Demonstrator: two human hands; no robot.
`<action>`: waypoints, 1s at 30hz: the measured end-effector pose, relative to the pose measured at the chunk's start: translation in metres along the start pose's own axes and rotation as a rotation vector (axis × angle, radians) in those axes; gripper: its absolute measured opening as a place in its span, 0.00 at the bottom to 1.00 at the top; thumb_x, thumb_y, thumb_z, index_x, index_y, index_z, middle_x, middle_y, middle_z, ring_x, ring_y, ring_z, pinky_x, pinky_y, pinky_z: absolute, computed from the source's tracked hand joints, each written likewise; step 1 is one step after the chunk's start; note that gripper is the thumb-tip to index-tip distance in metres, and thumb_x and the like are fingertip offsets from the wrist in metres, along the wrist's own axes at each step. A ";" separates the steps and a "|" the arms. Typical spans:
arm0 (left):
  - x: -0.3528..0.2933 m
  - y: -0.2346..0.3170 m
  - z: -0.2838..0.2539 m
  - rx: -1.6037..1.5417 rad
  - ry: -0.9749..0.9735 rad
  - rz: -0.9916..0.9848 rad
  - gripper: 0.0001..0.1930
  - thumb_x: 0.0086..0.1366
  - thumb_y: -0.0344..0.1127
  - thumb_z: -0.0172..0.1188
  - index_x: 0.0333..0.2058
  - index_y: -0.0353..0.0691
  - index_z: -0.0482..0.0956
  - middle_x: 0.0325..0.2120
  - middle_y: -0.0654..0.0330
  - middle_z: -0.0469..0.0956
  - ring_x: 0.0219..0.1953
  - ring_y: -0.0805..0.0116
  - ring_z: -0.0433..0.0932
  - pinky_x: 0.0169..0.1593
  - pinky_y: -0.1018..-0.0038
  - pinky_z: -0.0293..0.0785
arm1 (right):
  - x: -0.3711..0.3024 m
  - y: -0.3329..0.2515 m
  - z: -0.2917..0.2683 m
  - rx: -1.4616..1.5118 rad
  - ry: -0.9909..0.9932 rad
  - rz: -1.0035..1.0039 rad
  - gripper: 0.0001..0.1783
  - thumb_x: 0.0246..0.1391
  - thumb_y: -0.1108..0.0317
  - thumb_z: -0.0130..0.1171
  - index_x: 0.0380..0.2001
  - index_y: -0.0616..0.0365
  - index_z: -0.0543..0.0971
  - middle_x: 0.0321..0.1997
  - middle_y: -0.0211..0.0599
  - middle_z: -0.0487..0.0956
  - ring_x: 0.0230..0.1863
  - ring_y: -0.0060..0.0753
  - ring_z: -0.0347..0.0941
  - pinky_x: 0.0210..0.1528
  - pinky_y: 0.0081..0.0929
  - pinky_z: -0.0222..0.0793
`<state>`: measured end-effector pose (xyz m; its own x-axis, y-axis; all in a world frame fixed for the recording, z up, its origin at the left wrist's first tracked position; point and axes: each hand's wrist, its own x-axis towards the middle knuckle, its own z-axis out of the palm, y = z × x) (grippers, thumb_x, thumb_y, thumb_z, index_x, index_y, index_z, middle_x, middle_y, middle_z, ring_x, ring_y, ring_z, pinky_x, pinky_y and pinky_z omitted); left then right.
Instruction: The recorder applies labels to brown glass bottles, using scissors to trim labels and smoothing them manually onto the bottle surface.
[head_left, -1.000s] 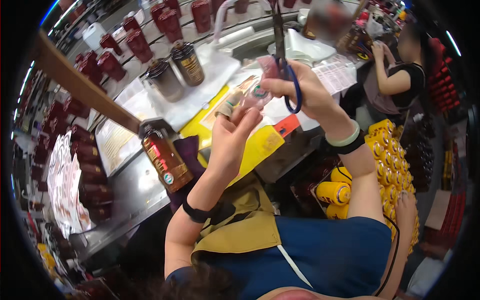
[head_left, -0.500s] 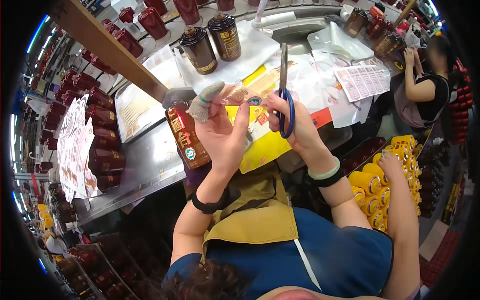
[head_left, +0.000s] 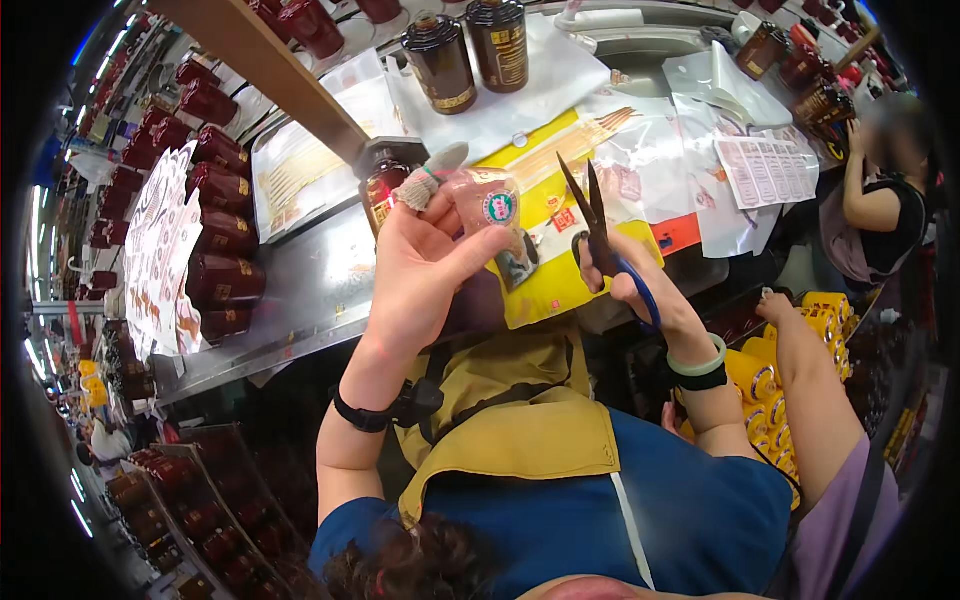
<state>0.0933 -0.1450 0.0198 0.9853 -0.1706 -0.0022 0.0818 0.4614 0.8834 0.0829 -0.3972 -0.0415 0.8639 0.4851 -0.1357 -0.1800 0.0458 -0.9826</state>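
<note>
My left hand pinches a small clear printed film with a round green-and-white emblem. A grey knit cover with a teal band sits on one of its fingers. In my right hand is a pair of scissors, dark blades apart and pointing up, blue handles round the fingers. The blades stand to the right of the film, not touching it. Behind my left hand, a dark bottle is partly hidden. Under both hands lies a yellow sheet.
Two brown bottles stand on white sheets at the back. Printed label sheets lie at right, and a tray at left under a wooden post. Several dark red bottles line the left. Another person's arm reaches near yellow cans.
My right hand has moved right and down, away from the film, and the scissor blades have spread. My left hand has turned, showing the film's emblem more fully.
</note>
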 end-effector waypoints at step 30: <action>0.011 0.096 -0.101 0.223 -0.172 -0.339 0.37 0.60 0.23 0.65 0.66 0.34 0.58 0.54 0.48 0.74 0.55 0.65 0.75 0.59 0.68 0.72 | 0.084 -0.031 0.098 -0.120 -0.283 0.115 0.35 0.40 0.38 0.75 0.26 0.60 0.70 0.22 0.25 0.68 0.25 0.18 0.62 0.28 0.24 0.60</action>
<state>0.1267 -0.0144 0.0567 0.8672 -0.4317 -0.2482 0.3438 0.1585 0.9256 0.1156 -0.2724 -0.0098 0.6730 0.7052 -0.2229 -0.1976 -0.1191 -0.9730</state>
